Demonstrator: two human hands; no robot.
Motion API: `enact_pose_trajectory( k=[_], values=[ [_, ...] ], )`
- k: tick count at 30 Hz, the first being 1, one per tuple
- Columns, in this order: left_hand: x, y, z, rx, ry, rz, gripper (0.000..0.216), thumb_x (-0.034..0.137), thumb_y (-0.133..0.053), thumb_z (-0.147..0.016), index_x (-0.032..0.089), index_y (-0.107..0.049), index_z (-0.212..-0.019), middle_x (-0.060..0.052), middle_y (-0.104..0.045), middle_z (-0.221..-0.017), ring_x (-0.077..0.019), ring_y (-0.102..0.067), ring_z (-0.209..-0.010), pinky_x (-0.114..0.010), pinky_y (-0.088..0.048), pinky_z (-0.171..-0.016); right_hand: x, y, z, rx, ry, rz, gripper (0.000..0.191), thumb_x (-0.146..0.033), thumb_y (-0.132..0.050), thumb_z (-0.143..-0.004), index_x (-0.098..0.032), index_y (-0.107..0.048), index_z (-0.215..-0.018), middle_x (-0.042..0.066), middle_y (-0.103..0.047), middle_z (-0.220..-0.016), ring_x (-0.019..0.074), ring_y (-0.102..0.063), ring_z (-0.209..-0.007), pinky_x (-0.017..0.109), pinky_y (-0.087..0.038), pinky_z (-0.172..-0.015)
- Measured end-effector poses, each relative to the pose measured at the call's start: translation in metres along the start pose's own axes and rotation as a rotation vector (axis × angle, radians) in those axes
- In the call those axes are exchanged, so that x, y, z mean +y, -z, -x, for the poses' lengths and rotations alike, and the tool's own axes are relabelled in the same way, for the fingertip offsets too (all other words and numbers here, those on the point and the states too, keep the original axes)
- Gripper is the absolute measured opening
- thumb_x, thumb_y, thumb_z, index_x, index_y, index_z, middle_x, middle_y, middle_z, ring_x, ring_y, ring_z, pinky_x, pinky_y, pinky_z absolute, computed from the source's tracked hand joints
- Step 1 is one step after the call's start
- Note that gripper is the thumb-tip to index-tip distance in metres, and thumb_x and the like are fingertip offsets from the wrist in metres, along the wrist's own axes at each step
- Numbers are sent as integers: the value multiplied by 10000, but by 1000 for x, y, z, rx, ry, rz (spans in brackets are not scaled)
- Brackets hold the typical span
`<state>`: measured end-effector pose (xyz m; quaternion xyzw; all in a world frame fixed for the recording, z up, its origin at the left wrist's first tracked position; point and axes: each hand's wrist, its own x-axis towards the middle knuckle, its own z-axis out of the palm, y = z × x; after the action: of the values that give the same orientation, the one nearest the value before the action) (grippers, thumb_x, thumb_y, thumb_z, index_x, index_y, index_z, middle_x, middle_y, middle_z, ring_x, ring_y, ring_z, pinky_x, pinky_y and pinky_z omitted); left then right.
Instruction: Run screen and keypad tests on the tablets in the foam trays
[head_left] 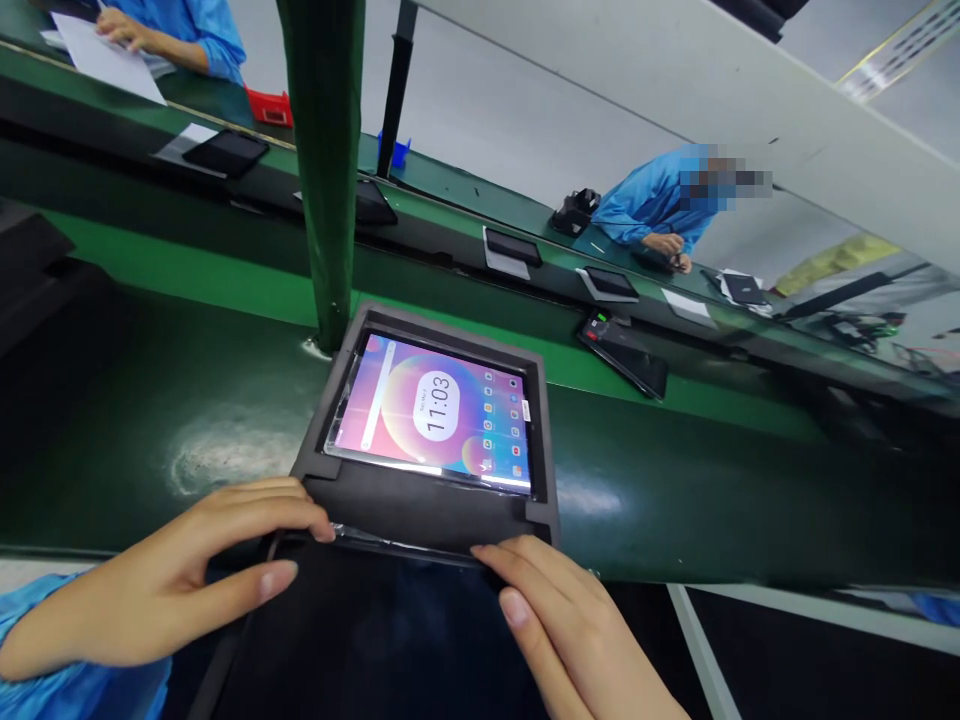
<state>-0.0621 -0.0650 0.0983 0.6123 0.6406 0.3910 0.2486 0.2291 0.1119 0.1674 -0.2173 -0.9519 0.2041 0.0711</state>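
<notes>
A tablet (439,412) with a lit pink screen reading 11:03 lies in a grey foam tray (420,505) on the dark green belt. Below it sits a second, dark-screened tablet (375,630) with clear film along its top edge. My left hand (172,580) rests at that tablet's upper left corner, fingertips on the film edge by the tray. At the upper right edge of the dark tablet lies my right hand (570,620), with its fingertips touching the film. Both hands press or pinch the film edge; the grip itself is partly hidden.
A green post (326,170) rises just behind the tray. Several tablets on grey pads (511,250) lie along the far green bench. A person in blue (660,205) works at the far right, and another person's hand rests on papers (105,55) at top left.
</notes>
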Motion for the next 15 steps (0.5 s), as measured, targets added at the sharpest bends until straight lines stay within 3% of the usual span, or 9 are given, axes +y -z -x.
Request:
enact_pose_trajectory(
  k=[3, 7, 12, 15],
  values=[
    [-7, 0, 9, -20, 136, 29, 338, 533, -468, -1003, 437, -591, -1303, 103, -670, -1323, -137, -601, -1271, -193, -442, -1089, 1, 1, 0, -33, -16, -29, 323, -257, -429, -1035, -236, -627, -1288, 71, -732, -1153, 227, -717, -1066, 351, -626, -892],
    [-26, 8, 3, -8, 60, 82, 427, 497, -461, -1005, 488, -466, -1432, 111, -638, -1378, -148, -607, -1270, -191, -457, -1071, 2, 0, -9, -129, -61, -91, 343, -268, -396, -1054, -224, -630, -1302, 73, -724, -1149, 221, -707, -1059, 355, -597, -916],
    [-36, 10, -20, 155, 57, 30, 310, 386, -468, -1015, 463, -590, -1290, 135, -665, -1272, -81, -623, -1190, -89, -427, -1016, 7, -3, -19, -208, -122, -164, 356, -304, -370, -1071, -216, -635, -1293, 67, -710, -1109, 210, -694, -1008, 359, -570, -895],
    [-31, 7, -30, 190, 36, -17, 251, 380, -492, -1009, 432, -625, -1215, 113, -648, -1234, -83, -606, -1172, -109, -411, -1018, 8, -2, -18, -214, -132, -197, 351, -310, -364, -1077, -232, -627, -1297, 57, -699, -1123, 197, -681, -1017, 346, -551, -909]
  ],
)
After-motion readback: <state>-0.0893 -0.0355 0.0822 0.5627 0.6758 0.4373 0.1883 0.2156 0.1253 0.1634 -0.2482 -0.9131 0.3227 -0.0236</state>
